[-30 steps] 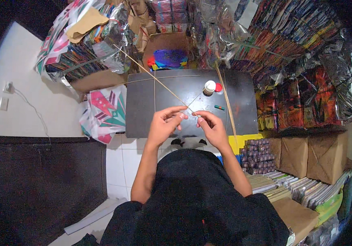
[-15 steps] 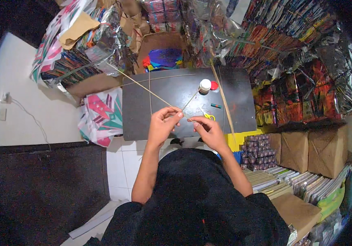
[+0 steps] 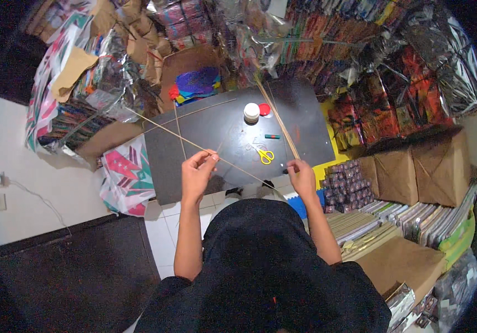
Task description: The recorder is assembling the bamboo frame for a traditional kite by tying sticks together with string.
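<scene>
Thin bamboo stick (image 3: pixel 194 145), frame centre, slanting from upper left over the dark board (image 3: pixel 205 127). Left hand (image 3: pixel 197 175) pinches it; right hand (image 3: pixel 302 177), fingers closed on another stick (image 3: pixel 277 119), has moved away rightward since earlier. Yellow scissors (image 3: pixel 265 156) lie between.

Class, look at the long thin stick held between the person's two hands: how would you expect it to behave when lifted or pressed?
The thin stick is very slender for its length, so probably light and springy. Pinched by the left hand, it may snap if bent hard.
</scene>
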Demonstrator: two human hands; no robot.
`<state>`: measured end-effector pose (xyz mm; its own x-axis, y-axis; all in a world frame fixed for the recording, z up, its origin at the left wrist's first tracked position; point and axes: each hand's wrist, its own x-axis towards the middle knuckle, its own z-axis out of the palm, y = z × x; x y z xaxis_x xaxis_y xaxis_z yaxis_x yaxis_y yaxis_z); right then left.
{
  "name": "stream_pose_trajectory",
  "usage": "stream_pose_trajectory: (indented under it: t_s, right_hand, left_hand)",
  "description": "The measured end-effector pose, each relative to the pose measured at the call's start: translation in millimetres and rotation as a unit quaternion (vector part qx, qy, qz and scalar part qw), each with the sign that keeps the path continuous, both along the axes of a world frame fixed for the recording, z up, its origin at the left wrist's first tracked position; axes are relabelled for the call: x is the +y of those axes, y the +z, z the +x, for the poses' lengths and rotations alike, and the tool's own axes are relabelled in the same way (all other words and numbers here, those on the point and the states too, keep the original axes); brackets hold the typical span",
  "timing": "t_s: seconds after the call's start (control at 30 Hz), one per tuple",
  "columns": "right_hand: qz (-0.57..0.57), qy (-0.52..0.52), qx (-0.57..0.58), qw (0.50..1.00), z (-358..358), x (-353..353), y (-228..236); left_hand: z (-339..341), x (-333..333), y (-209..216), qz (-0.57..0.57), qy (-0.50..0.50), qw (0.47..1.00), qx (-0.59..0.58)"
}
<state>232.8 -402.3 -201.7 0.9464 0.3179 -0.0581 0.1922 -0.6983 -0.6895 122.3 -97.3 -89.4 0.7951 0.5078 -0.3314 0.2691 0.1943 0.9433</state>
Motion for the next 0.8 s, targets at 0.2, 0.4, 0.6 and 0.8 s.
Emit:
stream_pose_trajectory:
  t_s: [0.2, 0.4, 0.6, 0.8]
  right_hand:
    - [-0.131, -0.032, -0.066, 0.989, 2, -40, -34]
    - [-0.078, -0.072, -0.038, 0.994, 4, -47, -57]
    - [-0.05, -0.08, -0.01, 0.995, 9, -51, -59]
    - [-0.039, -0.104, -0.047, 0.993, 14, -51, -59]
  left_hand:
    - [11, -7, -6, 0.028, -0.019, 0.999, 0.0]
    - [23, -13, -2, 0.019, -0.047, 0.998, 0.021]
    - [31, -17, 0, 0.015, -0.061, 0.998, 0.013]
    - [39, -19, -3, 0.009, -0.078, 0.997, 0.012]
